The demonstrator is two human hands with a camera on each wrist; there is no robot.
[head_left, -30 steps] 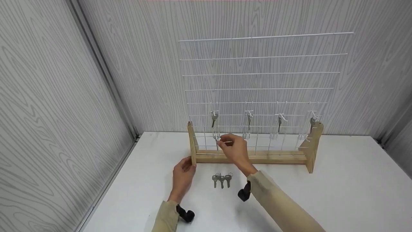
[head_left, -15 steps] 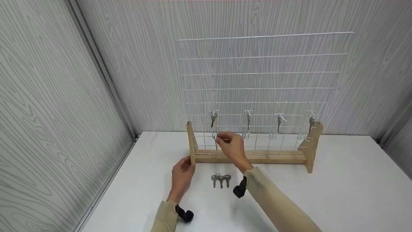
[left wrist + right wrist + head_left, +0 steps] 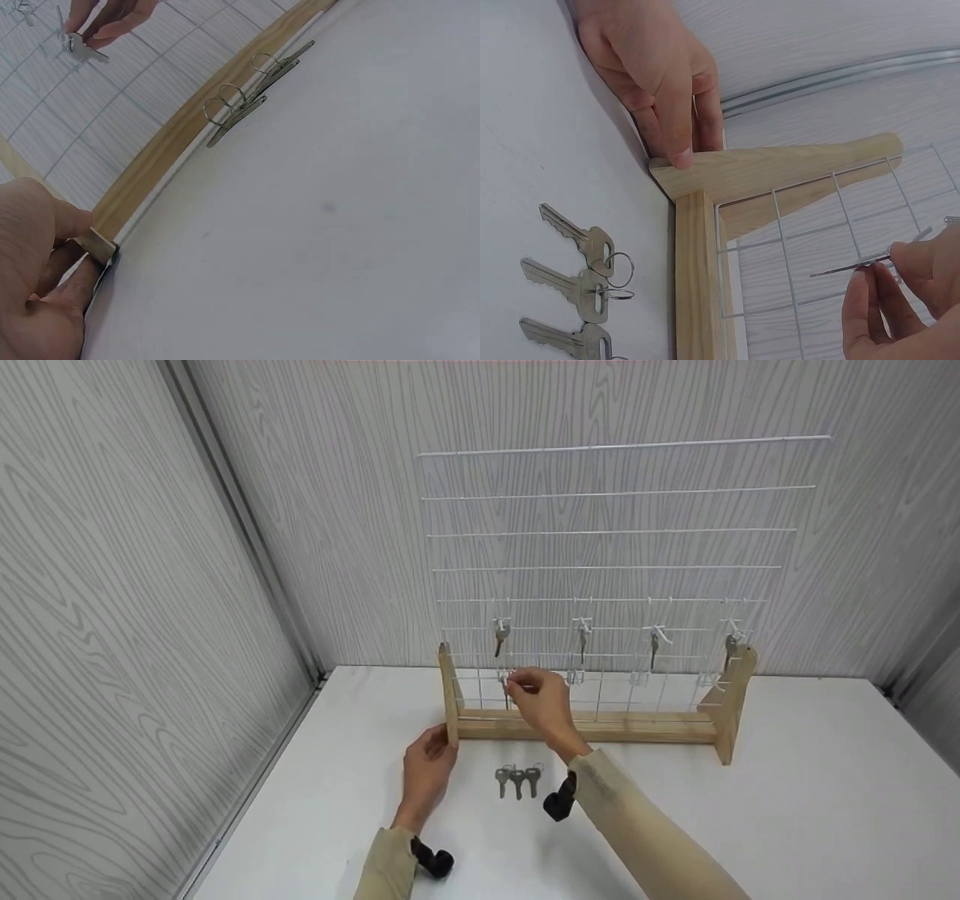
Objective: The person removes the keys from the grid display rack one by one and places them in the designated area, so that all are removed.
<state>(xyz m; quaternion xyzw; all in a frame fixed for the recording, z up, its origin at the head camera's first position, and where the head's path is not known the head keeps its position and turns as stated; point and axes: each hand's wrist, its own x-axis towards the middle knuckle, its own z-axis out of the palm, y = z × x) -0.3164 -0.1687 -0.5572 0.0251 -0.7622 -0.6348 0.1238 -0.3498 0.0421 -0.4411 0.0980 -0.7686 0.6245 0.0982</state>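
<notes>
My left hand grips the left end piece of a wooden stand, its thumb on the wood in the right wrist view. The stand holds up a white wire grid. My right hand pinches a key with a small ring, at the lower left hook on the grid. In the left wrist view the key's ring is close to the fingertips. Whether the ring is around the hook cannot be made out. On the white table, three keys with rings lie side by side before the stand.
Several keys hang from the upper row of hooks, among them a left key and a right key. Lower hooks without keys stick out to the right of my right hand. A grey wood-patterned wall rises behind.
My right hand has shifted slightly left with the key, closer to the lower left hook, and then stayed about there. My left hand keeps its hold on the stand.
</notes>
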